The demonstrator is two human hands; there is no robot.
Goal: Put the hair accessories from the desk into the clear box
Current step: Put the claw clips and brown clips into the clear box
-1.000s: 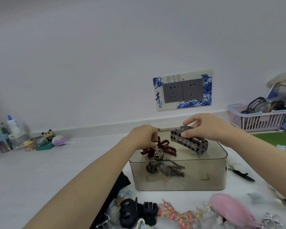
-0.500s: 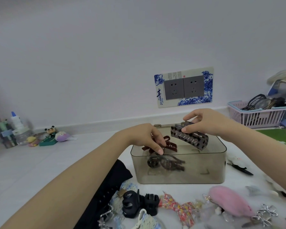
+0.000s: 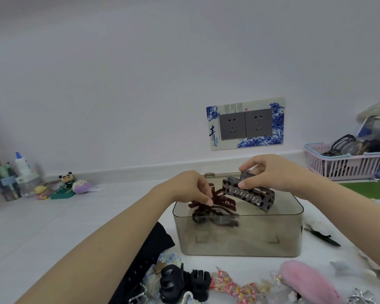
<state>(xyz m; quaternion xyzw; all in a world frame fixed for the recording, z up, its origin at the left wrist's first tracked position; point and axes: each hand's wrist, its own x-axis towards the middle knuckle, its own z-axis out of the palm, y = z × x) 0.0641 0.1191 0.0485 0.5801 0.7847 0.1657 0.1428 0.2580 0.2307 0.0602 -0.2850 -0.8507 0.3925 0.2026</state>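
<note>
On the far left stand little toys (image 3: pixel 71 185) and a bottle (image 3: pixel 21 164). The left hand (image 3: pixel 189 187) pinches a shiny dark red clip (image 3: pixel 219 200) with curly arms, just above the box's open top. The box (image 3: pixel 239 235) is smooth, see-through grey plastic with round corners, and a dark clip (image 3: pixel 215 219) lies inside. The right hand (image 3: pixel 272 172) pinches a long spotted clip (image 3: pixel 248 194), tilted over the box. In front lie a bumpy black clip (image 3: pixel 180 281), a flowery cloth bow (image 3: pixel 230 286) and a fuzzy pink clip (image 3: pixel 305 279). A pink basket (image 3: pixel 347 166) with slats sits far right.
</note>
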